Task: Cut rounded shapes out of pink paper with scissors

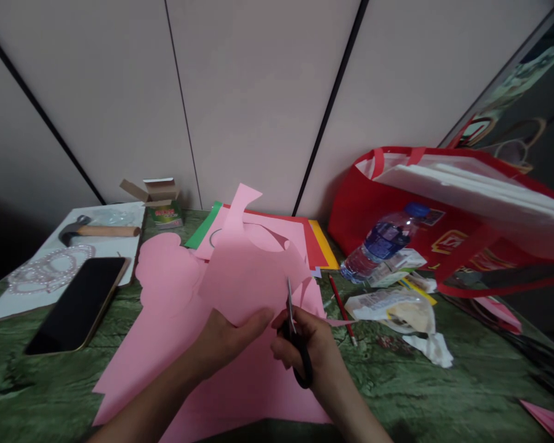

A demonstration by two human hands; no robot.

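Note:
My left hand (pixel 231 341) grips the lower edge of a piece of pink paper (pixel 247 277), with the thumb lying on top. A curved cut edge and a strip standing up show at the paper's far side. In my right hand (pixel 314 344) is a pair of scissors (pixel 300 354) with black handles, fingers through the loops. The blades point away from me, at the right part of the held paper. Beneath both hands lie larger pink sheets (pixel 253 400). A pink cut-out with a scalloped outline (pixel 164 271) rests to the left.
On the left are a phone (pixel 78 304), a hammer (pixel 106 231), clear beads (pixel 50 271) and a small box (pixel 164 209). Coloured sheets (pixel 321 240) lie behind. A pencil (pixel 343 311), plastic bottle (pixel 383 240), plastic packet (pixel 392 311) and red bag (pixel 360 203) stand or lie on the right.

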